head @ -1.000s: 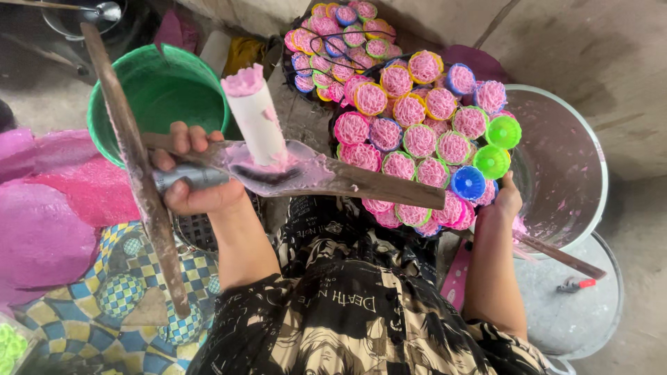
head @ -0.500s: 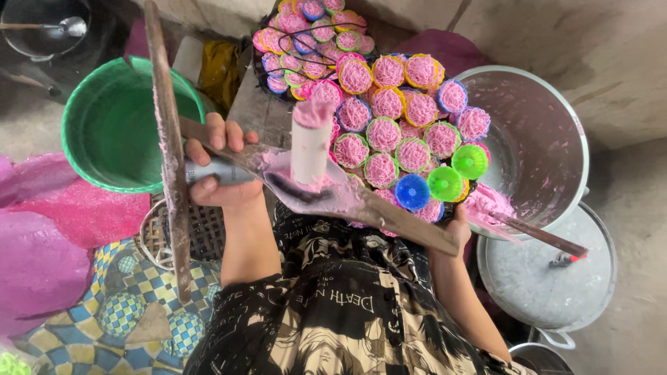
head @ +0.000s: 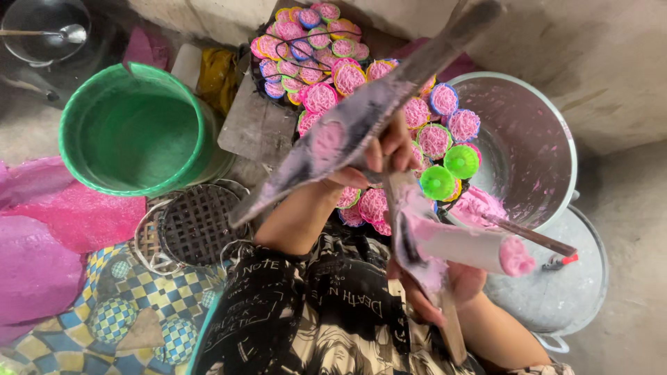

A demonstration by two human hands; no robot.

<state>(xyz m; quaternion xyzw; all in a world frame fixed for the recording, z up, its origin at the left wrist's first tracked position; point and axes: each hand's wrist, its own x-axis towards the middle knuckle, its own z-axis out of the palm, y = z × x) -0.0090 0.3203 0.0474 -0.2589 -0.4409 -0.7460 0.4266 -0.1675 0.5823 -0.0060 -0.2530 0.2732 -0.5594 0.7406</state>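
Observation:
My left hand grips a long wooden lever smeared with pink paste and holds it raised, slanting up to the right. My right hand supports the other wooden arm from below; a white tube on it lies sideways with pink dough showing at its right end. Beyond my hands lie several small round colourful mats covered with pink noodle coils, and two bare green mats.
A green bucket stands at the left, with a round wire basket below it. At the right, a metal basin holds pink dough and a stick. Pink plastic sheeting lies far left.
The two wooden arms lay together across my lap with the tube upright. Now the upper arm is lifted and swung up to the right, and the tube lies sideways in my right hand.

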